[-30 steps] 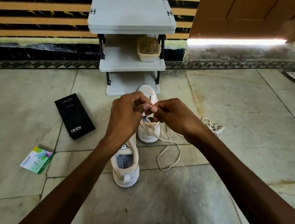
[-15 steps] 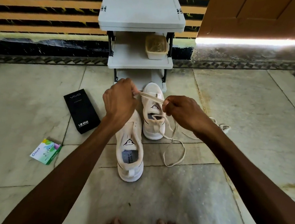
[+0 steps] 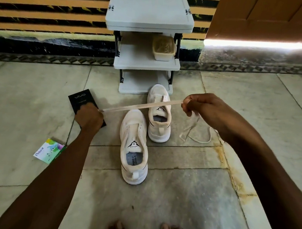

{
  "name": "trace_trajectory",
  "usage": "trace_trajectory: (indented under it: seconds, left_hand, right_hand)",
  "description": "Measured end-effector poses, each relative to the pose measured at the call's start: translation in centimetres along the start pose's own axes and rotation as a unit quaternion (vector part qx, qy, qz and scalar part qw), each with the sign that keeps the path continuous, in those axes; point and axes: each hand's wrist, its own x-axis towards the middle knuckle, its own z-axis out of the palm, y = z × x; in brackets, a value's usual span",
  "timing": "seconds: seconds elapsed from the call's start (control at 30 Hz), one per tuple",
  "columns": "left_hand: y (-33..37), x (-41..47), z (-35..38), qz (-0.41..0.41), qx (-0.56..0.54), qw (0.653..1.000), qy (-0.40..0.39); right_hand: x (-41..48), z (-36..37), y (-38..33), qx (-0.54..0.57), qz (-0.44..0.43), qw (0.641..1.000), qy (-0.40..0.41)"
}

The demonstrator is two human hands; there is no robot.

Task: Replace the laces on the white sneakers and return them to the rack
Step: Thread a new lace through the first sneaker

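While I look down through the head camera, I count two white sneakers, one lace in my grasp, and two hands at work. My left hand (image 3: pixel 89 117) pinches one end of the lace (image 3: pixel 142 105), fingers curled, low over a single black box (image 3: pixel 80 99) lying on the floor (image 3: pixel 194 191). My right hand (image 3: pixel 200 107) is clenched round the lace further along, held higher. Between them the lace is pulled taut, its long axis running left to right and rising slightly toward my right, passing above the far sneaker (image 3: pixel 159 115). From my right hand the rest trails down in a loose loop on the floor; whether a second lace lies there I cannot tell.

Both sneakers stand upright on the floor, unlaced, long axes running away from me, heels toward me, toes toward the one three-shelf rack (image 3: pixel 150 10). The near sneaker (image 3: pixel 134 145) sits just left of the far one, whose toe reaches the rack's bottom shelf. One tub (image 3: pixel 163 48) stands on the middle shelf. One colourful packet (image 3: pixel 49 150) lies at my left.
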Motion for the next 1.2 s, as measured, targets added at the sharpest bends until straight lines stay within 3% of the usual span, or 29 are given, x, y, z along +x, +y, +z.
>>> trace_trajectory:
  seconds: [0.13, 0.3, 0.47, 0.63, 0.97, 1.1, 1.2]
  left_hand:
    - [0.6, -0.6, 0.6, -0.052, -0.165, 0.985, -0.023]
    - [1.6, -1.7, 0.7, 0.015, -0.336, 0.931, -0.143]
    - [4.6, -6.1, -2.7, 0.193, -0.319, 0.907, -0.194]
    - [6.5, -9.0, -5.8, 0.298, -0.303, 0.882, -0.202]
    - [7.3, -10.1, -8.1, 0.305, -0.386, 0.839, -0.234]
    - [7.6, -10.2, -8.1, 0.36, -0.339, 0.846, -0.198]
    - [7.8, -10.5, -8.0, 0.405, -0.285, 0.861, -0.119]
  right_hand:
    - [0.2, 0.5, 0.8, 0.031, -0.003, 0.999, 0.012]
    - [1.0, 1.7, 1.4, 0.011, 0.021, 0.999, 0.035]
    - [1.3, 2.6, 1.5, -0.005, 0.021, 1.0, 0.02]
    - [1.9, 3.0, 1.4, -0.045, -0.015, 0.999, 0.016]
    - [2.2, 3.5, 0.0, -0.059, -0.081, 0.995, 0.013]
    - [2.2, 3.6, -0.2, -0.057, -0.081, 0.995, 0.006]
    - [2.2, 3.5, -0.2, -0.052, -0.083, 0.995, -0.022]
